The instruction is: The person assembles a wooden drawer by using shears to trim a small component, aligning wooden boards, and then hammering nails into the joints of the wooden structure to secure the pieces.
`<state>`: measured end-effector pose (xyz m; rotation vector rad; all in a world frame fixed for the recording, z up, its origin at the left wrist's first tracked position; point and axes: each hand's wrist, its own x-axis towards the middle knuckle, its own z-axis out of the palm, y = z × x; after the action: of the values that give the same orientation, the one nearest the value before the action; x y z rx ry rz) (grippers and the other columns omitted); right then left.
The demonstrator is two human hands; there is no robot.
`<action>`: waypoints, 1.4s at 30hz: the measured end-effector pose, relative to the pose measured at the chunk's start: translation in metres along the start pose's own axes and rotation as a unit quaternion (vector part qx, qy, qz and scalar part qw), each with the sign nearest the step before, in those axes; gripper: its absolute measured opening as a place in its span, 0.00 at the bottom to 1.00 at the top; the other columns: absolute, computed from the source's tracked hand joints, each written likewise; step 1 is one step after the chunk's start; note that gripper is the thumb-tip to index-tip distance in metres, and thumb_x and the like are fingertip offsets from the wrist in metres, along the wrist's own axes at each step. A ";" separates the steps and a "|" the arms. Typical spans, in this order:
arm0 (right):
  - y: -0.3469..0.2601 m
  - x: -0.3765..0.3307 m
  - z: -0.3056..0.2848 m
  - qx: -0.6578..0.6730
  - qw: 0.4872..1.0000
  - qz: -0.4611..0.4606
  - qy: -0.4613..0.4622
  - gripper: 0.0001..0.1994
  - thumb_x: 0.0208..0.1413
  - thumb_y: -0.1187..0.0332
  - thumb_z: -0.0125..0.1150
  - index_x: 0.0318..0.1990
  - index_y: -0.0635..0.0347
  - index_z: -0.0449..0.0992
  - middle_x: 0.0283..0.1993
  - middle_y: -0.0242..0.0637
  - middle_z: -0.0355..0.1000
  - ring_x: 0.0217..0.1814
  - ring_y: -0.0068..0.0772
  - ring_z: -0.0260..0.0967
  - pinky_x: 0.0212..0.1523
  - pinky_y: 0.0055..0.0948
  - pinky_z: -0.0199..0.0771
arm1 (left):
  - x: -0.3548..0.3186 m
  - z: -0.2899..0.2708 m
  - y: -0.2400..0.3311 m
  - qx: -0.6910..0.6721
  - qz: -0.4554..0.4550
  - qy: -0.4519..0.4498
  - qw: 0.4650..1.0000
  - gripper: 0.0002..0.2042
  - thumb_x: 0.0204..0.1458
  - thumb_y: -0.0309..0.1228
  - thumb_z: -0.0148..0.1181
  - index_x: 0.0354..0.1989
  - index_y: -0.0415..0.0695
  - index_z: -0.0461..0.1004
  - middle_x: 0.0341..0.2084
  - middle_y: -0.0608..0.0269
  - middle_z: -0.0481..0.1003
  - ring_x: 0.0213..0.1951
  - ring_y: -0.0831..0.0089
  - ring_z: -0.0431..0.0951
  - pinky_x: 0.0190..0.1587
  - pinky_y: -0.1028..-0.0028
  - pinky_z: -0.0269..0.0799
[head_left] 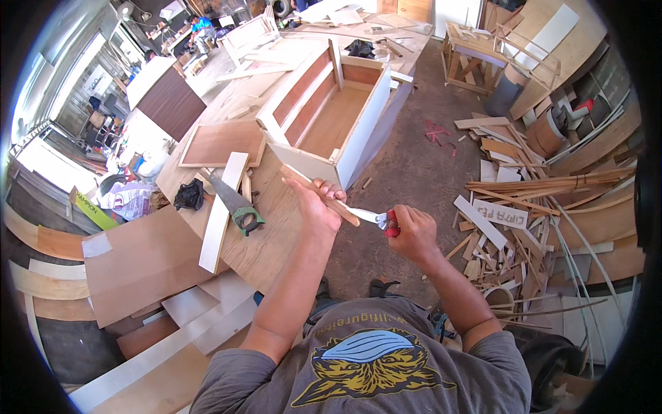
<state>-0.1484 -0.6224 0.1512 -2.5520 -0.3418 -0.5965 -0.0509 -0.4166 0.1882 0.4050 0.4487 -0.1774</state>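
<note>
My left hand [316, 201] grips a thin wooden stick [345, 212] that slants from the plywood toward the right. My right hand [412, 231] holds a red-handled tool with a pale metal blade [370, 217] whose tip meets the stick's end. Both hands hover past the edge of a plywood worktop [276, 228]. On that top lie a hand saw with a green handle [234, 203], a white board strip [222, 210] and a black cloth [188, 194]. An open white-edged wooden cabinet box [338, 114] lies just beyond my left hand.
A heap of wood offcuts and strips [538, 207] covers the floor at right. Plywood sheets [138, 262] lean at the left. A framed panel [221, 141] lies on the bench. A wooden stand [476, 58] sits far back, and a person [202, 27] works in the distance.
</note>
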 end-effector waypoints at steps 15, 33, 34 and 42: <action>-0.019 0.021 0.206 0.076 0.922 0.164 -0.343 0.34 0.50 0.48 0.70 0.60 0.58 0.67 0.56 0.48 0.72 0.59 0.54 0.69 0.59 0.51 0.67 | 0.045 -0.184 0.075 0.048 0.189 0.207 0.959 0.28 0.68 0.59 0.41 0.54 0.44 0.68 0.35 0.65 0.66 0.37 0.68 0.68 0.48 0.61 0.69; -0.091 0.160 0.450 -0.069 0.927 -0.109 -0.352 0.38 0.49 0.44 0.72 0.63 0.55 0.69 0.61 0.45 0.68 0.68 0.48 0.59 0.71 0.57 0.52 | 0.133 -0.296 0.228 0.018 0.146 0.286 0.947 0.17 0.60 0.47 0.64 0.48 0.50 0.70 0.37 0.67 0.77 0.35 0.70 0.81 0.36 0.69 0.78; -0.103 0.166 0.451 -0.034 0.942 -0.112 -0.313 0.35 0.52 0.46 0.71 0.62 0.57 0.70 0.61 0.45 0.69 0.67 0.47 0.61 0.69 0.55 0.58 | 0.142 -0.299 0.233 0.016 0.144 0.286 0.947 0.17 0.60 0.47 0.64 0.48 0.50 0.70 0.37 0.67 0.77 0.35 0.70 0.81 0.36 0.69 0.78; -0.181 0.209 0.505 0.632 0.589 0.449 -0.228 0.16 0.65 0.57 0.59 0.50 0.60 0.71 0.41 0.42 0.77 0.36 0.40 0.78 0.38 0.39 0.83 | 0.167 -0.288 0.255 0.181 0.055 0.264 0.946 0.20 0.60 0.53 0.63 0.41 0.48 0.74 0.30 0.66 0.76 0.24 0.75 0.77 0.25 0.78 0.70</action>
<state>0.1470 -0.1817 -0.0720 -1.0736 0.3260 0.5883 0.0513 -0.0782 -0.0378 0.8449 0.9255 -0.0371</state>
